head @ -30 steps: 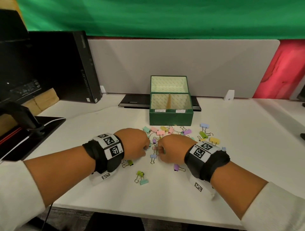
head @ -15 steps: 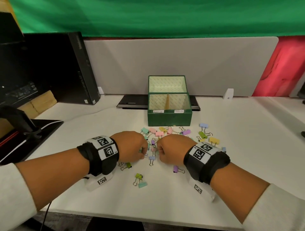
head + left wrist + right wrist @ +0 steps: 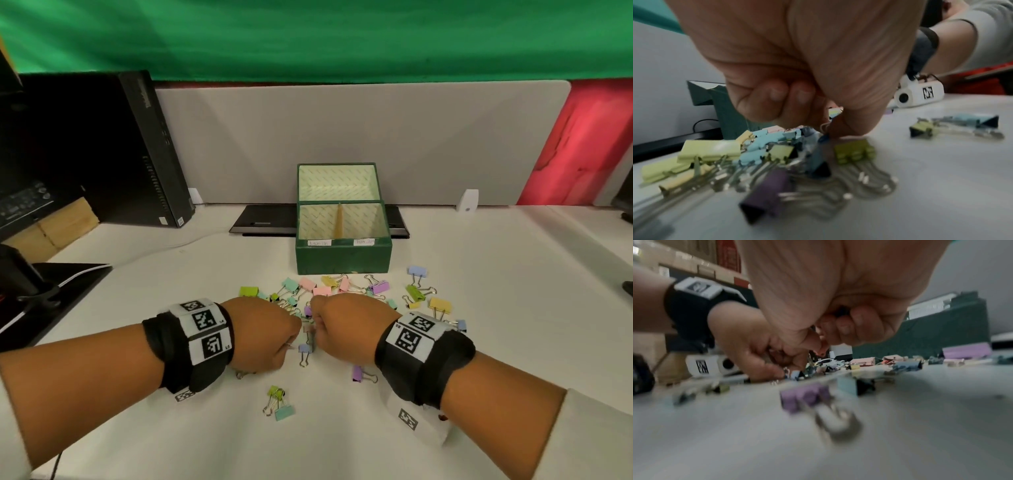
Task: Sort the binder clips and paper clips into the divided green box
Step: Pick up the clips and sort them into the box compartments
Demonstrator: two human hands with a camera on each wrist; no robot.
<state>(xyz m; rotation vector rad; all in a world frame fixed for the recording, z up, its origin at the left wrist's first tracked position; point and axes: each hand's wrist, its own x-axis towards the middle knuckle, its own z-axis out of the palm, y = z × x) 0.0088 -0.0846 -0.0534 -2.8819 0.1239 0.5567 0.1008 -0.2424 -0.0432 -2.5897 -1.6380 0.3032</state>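
The binder clips lie scattered on the white desk, at 6 o'clock from the divided green box and just beside its front wall. Paper clips are mixed into the centre of the pile; they are small and hard to count.

Handling judgement: both kinds are light and rigid. The binder clips have painted steel bodies and springy wire handles that interlock, so one may drag its neighbours. Take a binder clip by the body sides or by both handle loops. The paper clips are thin, flat and likely slippery on the desk; pinch one at its wire loop with the fingertips.

The left hand is curled low over the pile, thumb and forefinger pinching what appears to be a paper clip. The right hand, at 3 o'clock from the left and nearly touching it, is also curled tight; what it holds cannot be told.

The box stands open, lid upright; both compartments appear empty.
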